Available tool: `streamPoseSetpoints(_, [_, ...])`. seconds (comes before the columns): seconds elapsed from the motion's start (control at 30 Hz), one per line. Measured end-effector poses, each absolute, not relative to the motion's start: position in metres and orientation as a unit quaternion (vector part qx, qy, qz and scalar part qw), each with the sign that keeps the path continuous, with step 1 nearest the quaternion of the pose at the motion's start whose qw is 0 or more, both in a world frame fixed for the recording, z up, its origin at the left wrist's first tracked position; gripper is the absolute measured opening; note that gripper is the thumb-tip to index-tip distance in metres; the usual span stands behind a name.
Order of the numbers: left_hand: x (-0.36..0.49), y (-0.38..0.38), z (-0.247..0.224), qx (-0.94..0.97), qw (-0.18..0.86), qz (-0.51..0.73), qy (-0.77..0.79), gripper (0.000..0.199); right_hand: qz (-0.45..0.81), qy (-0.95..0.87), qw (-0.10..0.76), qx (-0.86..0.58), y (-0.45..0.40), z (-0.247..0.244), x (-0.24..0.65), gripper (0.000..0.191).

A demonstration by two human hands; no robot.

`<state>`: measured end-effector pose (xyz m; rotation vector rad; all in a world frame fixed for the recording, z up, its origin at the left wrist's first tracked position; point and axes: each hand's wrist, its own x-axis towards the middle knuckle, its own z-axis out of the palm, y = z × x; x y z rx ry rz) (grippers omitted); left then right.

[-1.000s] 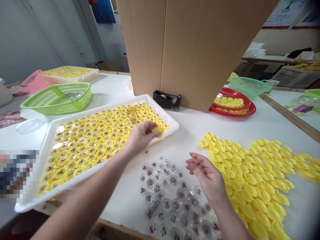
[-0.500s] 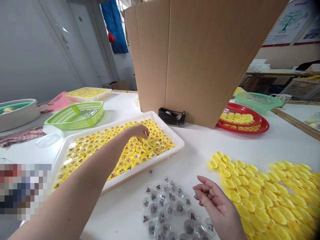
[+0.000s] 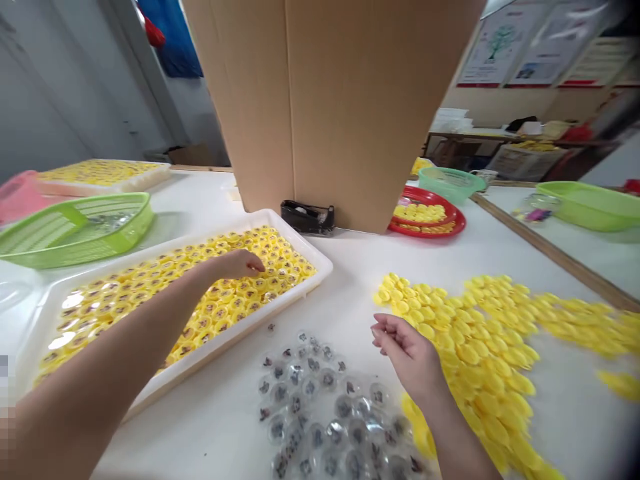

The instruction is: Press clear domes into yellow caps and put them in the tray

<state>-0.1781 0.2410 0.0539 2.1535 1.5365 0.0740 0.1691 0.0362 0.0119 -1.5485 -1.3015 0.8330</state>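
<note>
Left hand [image 3: 235,265] off the tray's rim, now down among the capsules

Left of everything, a green basket [image 3: 75,230] sits beside the white tray [image 3: 225,350], which is filled with yellow capsules [image 3: 225,307]. The left hand's fingers are down among them; whether they grip one, I cannot tell. A tape dispenser [image 3: 307,218] stands beyond the tray, against a carton [image 3: 320,100]. Clear domes [image 3: 310,407] lie loose on the table [image 3: 200,433] below the tray. Well apart from the left hand, the right hand [image 3: 407,353] hangs empty, fingers loosely curled, between the domes and a spread of yellow shells [image 3: 480,347]. Beyond them sit red plates [image 3: 425,227].
</note>
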Motion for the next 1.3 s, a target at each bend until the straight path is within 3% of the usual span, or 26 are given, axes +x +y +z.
streamPoseSetpoints(0.13, [-0.163, 0.206, 0.077, 0.779, 0.169, 0.11, 0.594, 0.036, 0.097, -0.645, 0.249, -0.716, 0.061, 0.024, 0.199, 0.023])
streamPoseSetpoints(0.23, [-0.135, 0.153, 0.093, 0.764, 0.135, 0.229, 0.588, 0.032, 0.064, -0.662, 0.167, -0.727, 0.091, 0.027, 0.21, 0.024])
streamPoseSetpoints(0.37, [-0.09, 0.077, 0.078, 0.767, 0.252, 0.319, 0.496, 0.024, 0.054, -0.684, 0.082, -0.723, 0.125, 0.024, 0.212, 0.031])
streamPoseSetpoints(0.5, [-0.066, 0.041, 0.036, 0.713, 0.386, 0.318, 0.491, 0.018, 0.052, -0.707, 0.023, -0.705, 0.132, 0.027, 0.209, 0.029])
streamPoseSetpoints(0.67, [-0.057, 0.042, 0.01, 0.501, 0.585, 0.388, 0.507, 0.026, 0.07, -0.752, 0.019, -0.655, 0.107, 0.049, 0.172, 0.022])
streamPoseSetpoints(0.77, [-0.053, 0.045, 0.007, 0.33, 0.744, 0.422, 0.398, 0.034, 0.095, -0.812, 0.067, -0.573, 0.084, 0.064, 0.132, 0.021])
streamPoseSetpoints(0.83, [-0.054, 0.046, 0.006, 0.254, 0.799, 0.434, 0.33, 0.028, 0.105, -0.837, 0.101, -0.528, 0.074, 0.068, 0.11, 0.02])
streamPoseSetpoints(1.0, [-0.07, 0.05, 0.002, 0.178, 0.793, 0.491, 0.314, 0.022, 0.165, -0.828, 0.165, -0.509, 0.072, 0.05, 0.103, 0.016])
streamPoseSetpoints(1.13, [-0.079, 0.056, 0.002, 0.163, 0.789, 0.498, 0.321, 0.029, 0.179, -0.83, 0.106, -0.518, 0.07, 0.022, 0.116, 0.014])
streamPoseSetpoints(1.3, [-0.077, 0.058, -0.001, 0.148, 0.794, 0.49, 0.327, 0.025, 0.194, -0.828, 0.083, -0.52, 0.055, 0.005, 0.113, 0.018])
